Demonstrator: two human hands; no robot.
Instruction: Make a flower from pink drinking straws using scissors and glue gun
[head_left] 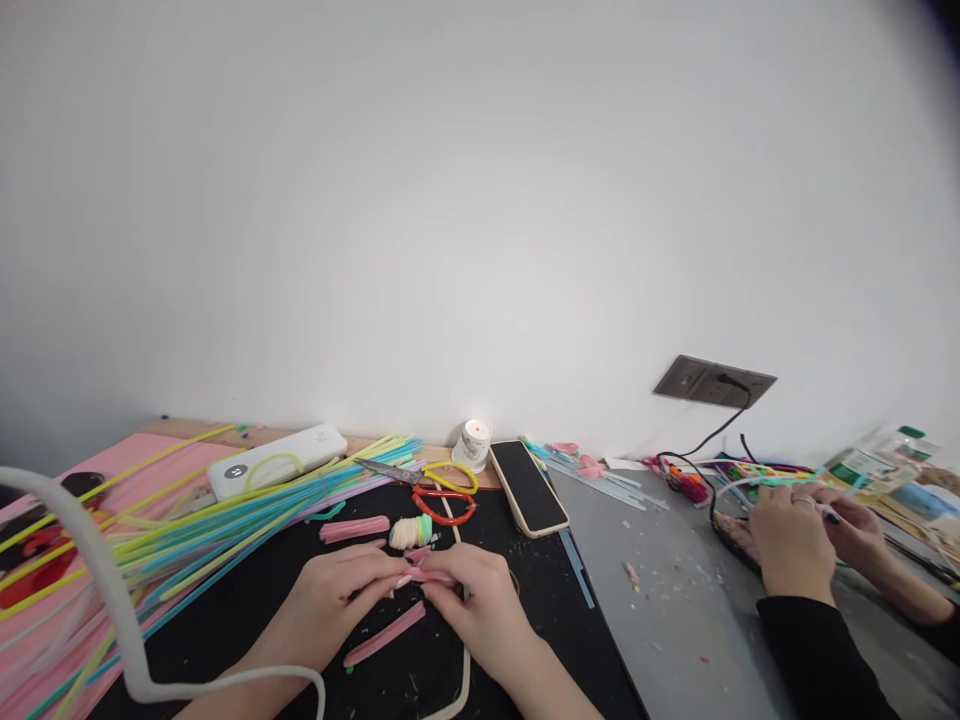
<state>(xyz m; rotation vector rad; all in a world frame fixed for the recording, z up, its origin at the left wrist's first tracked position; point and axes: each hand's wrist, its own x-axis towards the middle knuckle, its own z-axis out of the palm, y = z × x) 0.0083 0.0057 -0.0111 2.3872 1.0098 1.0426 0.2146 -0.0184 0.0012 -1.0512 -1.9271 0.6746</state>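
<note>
Nearest on the black-topped bench point(555, 610), a loose pink fuzzy strip point(385, 635) slants, its right end farther away. Just beyond, the left hand point(341, 590) and right hand point(484, 595) pinch a short pink fuzzy piece point(433, 575) between them, its long axis roughly left to right. Light pinches set close together should steady it without crushing the pile. Behind sits a cream-and-green wound roll point(410, 532).

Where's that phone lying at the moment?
In the head view, the phone lies slightly right of centre, beyond the right hand, at the right edge of the black mat, with the scissors to its left.
</note>
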